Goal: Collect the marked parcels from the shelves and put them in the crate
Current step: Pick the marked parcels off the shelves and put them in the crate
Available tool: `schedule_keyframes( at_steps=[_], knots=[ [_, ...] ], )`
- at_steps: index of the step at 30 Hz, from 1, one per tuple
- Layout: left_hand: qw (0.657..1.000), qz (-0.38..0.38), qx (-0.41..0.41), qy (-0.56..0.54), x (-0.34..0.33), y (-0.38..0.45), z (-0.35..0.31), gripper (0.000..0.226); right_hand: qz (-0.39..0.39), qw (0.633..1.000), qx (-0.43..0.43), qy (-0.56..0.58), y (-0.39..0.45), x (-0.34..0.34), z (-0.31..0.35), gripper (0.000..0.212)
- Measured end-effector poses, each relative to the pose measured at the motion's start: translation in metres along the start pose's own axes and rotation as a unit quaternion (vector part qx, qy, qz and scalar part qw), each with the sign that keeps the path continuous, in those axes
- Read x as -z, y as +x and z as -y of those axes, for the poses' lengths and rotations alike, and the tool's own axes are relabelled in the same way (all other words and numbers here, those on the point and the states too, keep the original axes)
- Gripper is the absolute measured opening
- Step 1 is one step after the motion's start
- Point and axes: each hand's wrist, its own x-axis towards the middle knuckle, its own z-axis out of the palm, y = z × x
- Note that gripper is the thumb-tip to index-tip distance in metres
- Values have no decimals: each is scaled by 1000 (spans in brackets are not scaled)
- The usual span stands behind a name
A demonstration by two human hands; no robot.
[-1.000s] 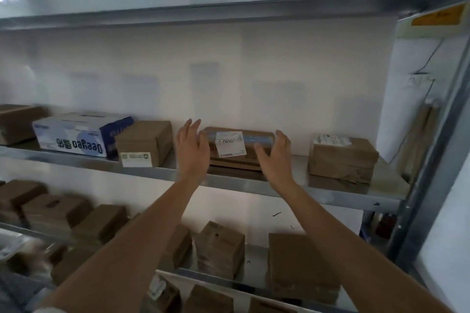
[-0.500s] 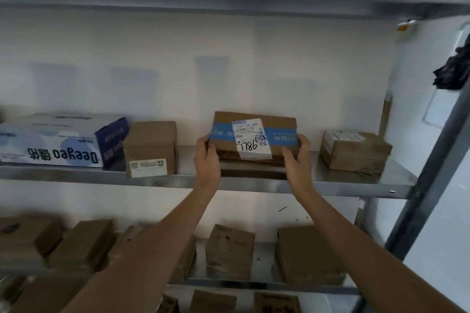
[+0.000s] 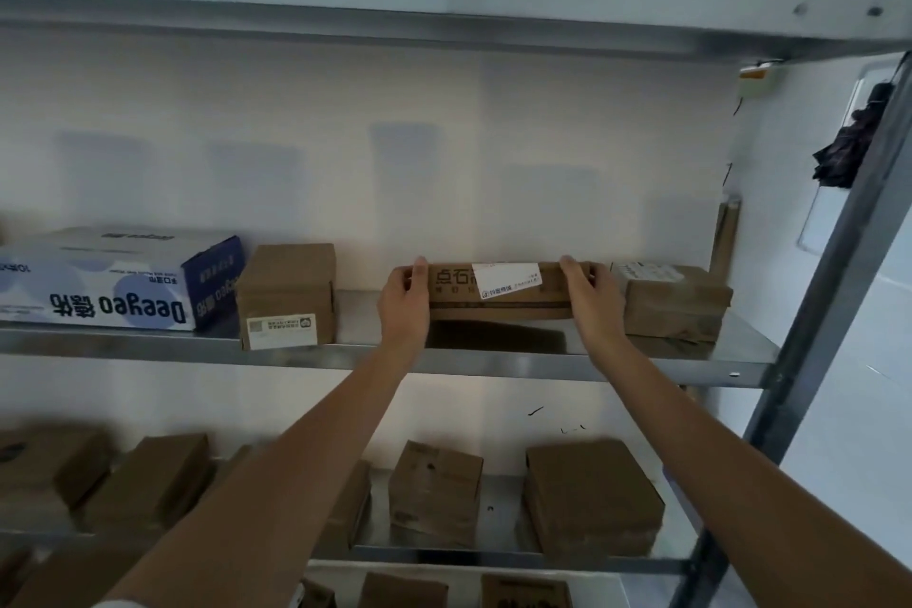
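Note:
A flat brown cardboard parcel (image 3: pixel 493 291) with a white label and printed characters lies on the middle metal shelf (image 3: pixel 375 355). My left hand (image 3: pixel 404 301) grips its left end, thumb on top. My right hand (image 3: pixel 592 296) grips its right end the same way. The parcel sits low on the shelf with its front side facing me. No crate is in view.
On the same shelf stand a blue and white Deeyeo box (image 3: pixel 113 281), a small brown box (image 3: pixel 288 294) and a labelled brown parcel (image 3: pixel 676 301). Several brown boxes fill the lower shelf (image 3: pixel 493 553). A grey upright post (image 3: pixel 814 336) stands at the right.
I took hold of the parcel at both ends, tilted it up so that its label marked 1786 faced me, and now it lies flat on the shelf again, still held.

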Motion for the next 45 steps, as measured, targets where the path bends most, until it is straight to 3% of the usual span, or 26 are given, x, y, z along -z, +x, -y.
schedule_keyframes(
  at_steps=[3,7,9,11,13,16,19,21,23,28,30,33,38,42,45],
  knots=[
    [999,10,12,35,0,-3,4,39,18,1000,-20,-9,1,2,-9,45],
    [992,92,29,84,8,-10,9,36,42,997,-43,-38,-5,-6,-38,57],
    [994,86,-1,61,15,-21,6,30,-8,999,5,-53,-8,-15,-43,63],
    [996,18,-77,40,28,-29,0,25,-97,986,85,-101,-19,-24,-32,64],
    [985,-37,-165,23,49,-30,-5,24,-132,966,189,-115,-36,-40,-11,61],
    [959,-112,-256,51,84,-22,-25,22,-37,951,298,-75,-61,-82,22,56],
    [928,-203,-298,96,120,-8,-39,24,88,944,313,-51,-88,-133,47,54],
    [918,-248,-280,134,143,5,-34,26,135,951,276,-40,-101,-165,54,54],
    [933,-246,-220,141,165,17,-24,30,169,961,219,-27,-112,-193,56,57],
    [994,-102,-32,35,207,38,0,33,173,982,76,16,-122,-241,52,63],
    [999,-35,26,1,215,42,7,29,163,986,30,27,-121,-250,50,62],
    [995,48,83,-27,222,48,18,41,151,988,0,28,-124,-258,50,55],
    [992,63,97,-57,227,54,17,37,108,993,7,38,-124,-256,63,46],
    [988,45,109,-100,231,67,-6,42,132,989,-7,68,-110,-245,82,52],
    [990,53,110,-71,232,73,-18,44,138,987,-10,76,-107,-240,96,50]
  ],
)
